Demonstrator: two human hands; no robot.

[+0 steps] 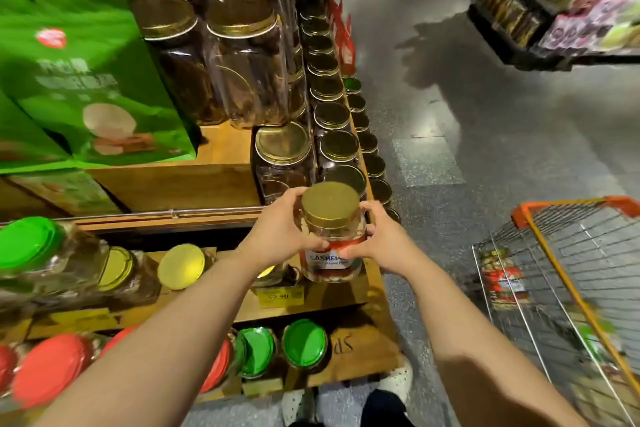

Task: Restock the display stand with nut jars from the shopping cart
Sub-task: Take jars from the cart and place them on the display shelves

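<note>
At far left, the green pouches (86, 80) occupy the upper wooden tier and the green-lidded jar (27, 243) lies tilted on the middle shelf, so neither zone takes this product. Gold-lidded jars (282, 149) stand upright in rows along the right end of the display stand (225, 184), lids up for stacking; judge this corner as your target. Your left hand (277, 236) grips the cashew jar (330, 236) with its fingers curled round the left side and the thumb on the label. Your right hand (377, 243) mirrors it, fingers wrapped behind the right side and the thumb pressed on the front. The two-handed hold keeps the jar upright with its label facing you. The jar sits in the air above the shelf corner, just in front of the rearmost gold lids, not yet set down. Lower it squarely; a tilted base could knock its neighbours. At right, the shopping cart (568, 208) stands close beside you, with another labelled jar (505, 281) lying inside, within reach for the next transfer.
</note>
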